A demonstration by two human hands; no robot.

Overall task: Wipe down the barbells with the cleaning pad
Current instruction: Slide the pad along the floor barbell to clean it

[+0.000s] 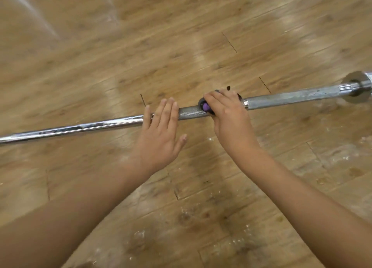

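The bar [189,113] lay along the floor [181,46], likely heavy, stiff and grippy where knurled. Left hand [159,134] rested on it, fingers straight. Just beside, right hand [227,114] fingers clamped the soft pad [205,107] around it.

2 bare forearms fill the lower part of the frame. The left forearm [80,207] comes in from the lower left corner and the right forearm [302,187] from the lower right corner, both uncovered as far as the picture's edge shows them. The left hand [159,134], near the centre, is bare, and its 4 fingers and thumb end in short-trimmed nails. The right hand [225,114], just right of centre, is bare too, seen from the back with its knuckles faintly ridged.
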